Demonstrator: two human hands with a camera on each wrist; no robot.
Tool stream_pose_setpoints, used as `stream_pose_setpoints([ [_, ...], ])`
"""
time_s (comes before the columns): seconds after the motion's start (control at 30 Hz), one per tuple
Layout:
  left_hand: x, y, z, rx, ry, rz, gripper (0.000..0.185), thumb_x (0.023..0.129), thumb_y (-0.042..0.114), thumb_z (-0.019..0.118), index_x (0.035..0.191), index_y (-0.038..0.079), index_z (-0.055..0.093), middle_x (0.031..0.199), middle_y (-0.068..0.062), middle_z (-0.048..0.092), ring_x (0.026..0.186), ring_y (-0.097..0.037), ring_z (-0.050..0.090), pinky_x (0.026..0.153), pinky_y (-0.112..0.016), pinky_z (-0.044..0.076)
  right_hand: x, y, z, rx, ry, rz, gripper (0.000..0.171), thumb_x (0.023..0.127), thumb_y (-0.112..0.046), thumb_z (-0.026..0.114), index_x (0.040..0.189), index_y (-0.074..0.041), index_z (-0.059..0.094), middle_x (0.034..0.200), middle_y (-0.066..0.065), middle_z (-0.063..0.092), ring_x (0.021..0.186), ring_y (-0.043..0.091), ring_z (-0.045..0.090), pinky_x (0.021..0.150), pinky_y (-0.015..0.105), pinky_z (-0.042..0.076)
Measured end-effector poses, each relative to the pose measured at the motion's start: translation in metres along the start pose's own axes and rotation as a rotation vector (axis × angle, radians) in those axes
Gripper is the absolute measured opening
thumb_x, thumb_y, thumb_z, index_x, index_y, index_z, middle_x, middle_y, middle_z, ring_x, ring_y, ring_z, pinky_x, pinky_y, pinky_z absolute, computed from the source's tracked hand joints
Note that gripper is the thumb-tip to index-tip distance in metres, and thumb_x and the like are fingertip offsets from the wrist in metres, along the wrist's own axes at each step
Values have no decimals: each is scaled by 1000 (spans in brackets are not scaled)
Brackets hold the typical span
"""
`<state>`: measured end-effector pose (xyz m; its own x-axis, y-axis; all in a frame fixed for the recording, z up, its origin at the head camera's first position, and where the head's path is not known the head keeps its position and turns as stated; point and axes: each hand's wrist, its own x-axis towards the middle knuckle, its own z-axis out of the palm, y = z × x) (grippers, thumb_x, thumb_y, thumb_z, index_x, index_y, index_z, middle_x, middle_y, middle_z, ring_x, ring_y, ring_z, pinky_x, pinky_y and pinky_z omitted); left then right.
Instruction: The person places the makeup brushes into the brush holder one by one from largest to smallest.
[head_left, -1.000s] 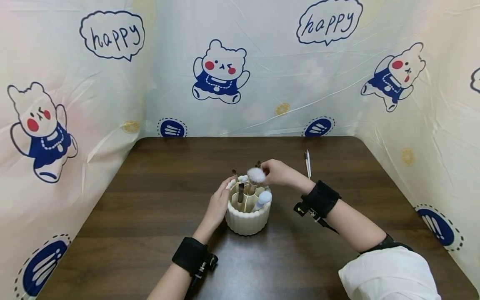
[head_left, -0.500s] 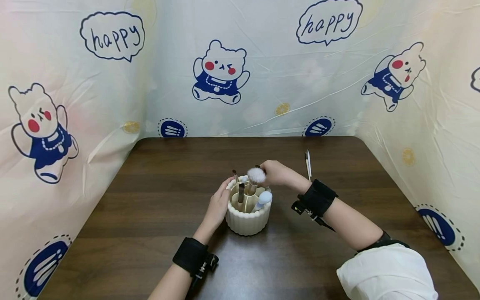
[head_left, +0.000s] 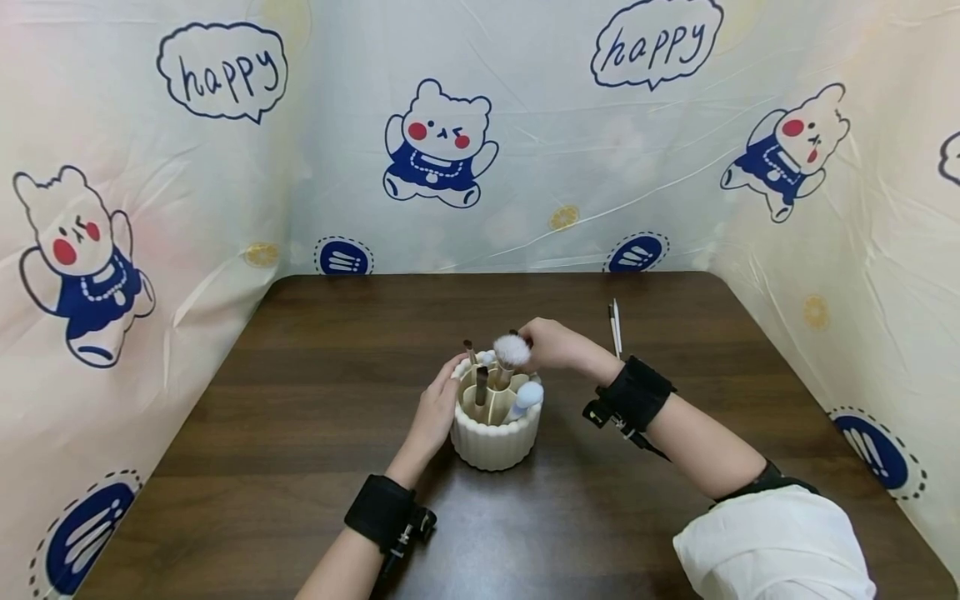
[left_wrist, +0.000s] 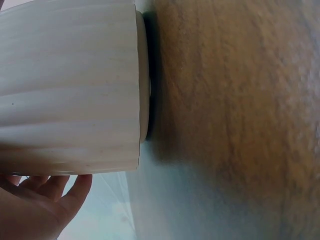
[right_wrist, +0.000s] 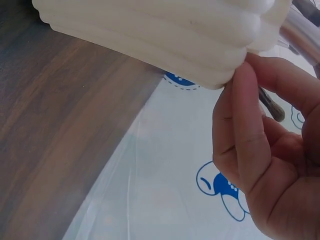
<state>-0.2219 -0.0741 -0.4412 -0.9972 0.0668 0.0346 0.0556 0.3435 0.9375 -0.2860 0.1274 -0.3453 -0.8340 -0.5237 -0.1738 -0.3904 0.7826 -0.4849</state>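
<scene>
A cream, ribbed makeup brush holder with inner compartments stands on the table. My left hand holds its left side; in the left wrist view those fingers lie against the ribbed wall. At the far right rim, my right hand pinches a slim makeup brush, whose dark tip shows past the fingers in the right wrist view; its handle is mostly hidden. Inside the holder stand a fluffy white brush, a pale blue brush, a dark-tipped brush and a thin brown-tipped brush.
Two slim sticks, one white and one dark-tipped beside it, lie on the brown wooden table at the back right. A printed curtain with bears surrounds the table's back and sides.
My right hand and forearm have shifted slightly left, and the pinched makeup brush's tip sits a little lower at the rim. The left hand and the holder have stayed put.
</scene>
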Motion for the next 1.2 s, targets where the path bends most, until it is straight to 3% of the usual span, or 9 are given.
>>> stream_pose_setpoints([
  [0.2,0,1,0,-2,5,-3,46,99,26,29,143,24,45,149,-8,44,127,-28,47,106,-49,37,0,8,-14,160,11,96,23,88,-5,56,105,2,68,87,13,66,72,17,58,66,25,47],
  [0.37,1,0,-2,0,5,-5,46,100,26,29,143,24,44,149,-8,44,123,-27,48,103,-48,38,5,24,-34,242,149,178,28,95,-16,53,112,1,67,96,17,68,78,20,64,76,32,53],
  [0.47,0,0,-2,15,3,-8,46,100,27,28,143,25,44,130,-14,57,95,-25,56,91,-43,42,7,37,-45,257,252,227,31,96,-17,52,116,1,65,111,20,66,94,30,65,87,39,52],
  [0.53,1,0,-2,29,7,-11,46,100,27,29,143,26,45,114,-15,60,75,-19,47,83,-38,40,8,46,-51,254,316,263,31,95,-16,51,118,1,64,118,22,63,101,34,63,90,41,51],
  [0.63,1,0,-1,32,1,-16,46,99,26,29,143,26,45,88,-15,50,57,-15,28,75,-35,38,9,60,-58,258,404,306,31,95,-14,51,119,2,63,125,23,60,107,35,58,92,42,48],
  [0.87,1,1,-2,30,-2,-8,46,100,27,28,143,27,44,99,-19,54,62,-16,35,82,-37,39,8,90,-61,298,548,379,32,94,-13,49,119,3,61,129,24,56,110,36,55,93,45,46],
  [0.93,1,0,-2,37,6,-3,46,100,26,29,143,26,44,120,-16,58,74,-17,43,84,-38,39,7,98,-59,297,574,394,32,94,-12,49,119,4,61,130,24,56,110,37,55,93,45,47],
  [1.1,0,0,-2,35,7,-2,46,100,26,29,143,26,45,127,-14,56,75,-18,42,84,-39,37,4,118,-52,253,627,435,33,92,-10,49,116,7,64,125,27,60,106,39,57,92,47,47],
  [1.2,0,1,-2,32,-2,-13,46,100,26,28,143,26,44,85,-13,54,61,-16,33,76,-36,38,4,127,-48,242,655,469,33,90,-8,49,113,9,65,123,28,61,108,40,57,95,48,47],
])
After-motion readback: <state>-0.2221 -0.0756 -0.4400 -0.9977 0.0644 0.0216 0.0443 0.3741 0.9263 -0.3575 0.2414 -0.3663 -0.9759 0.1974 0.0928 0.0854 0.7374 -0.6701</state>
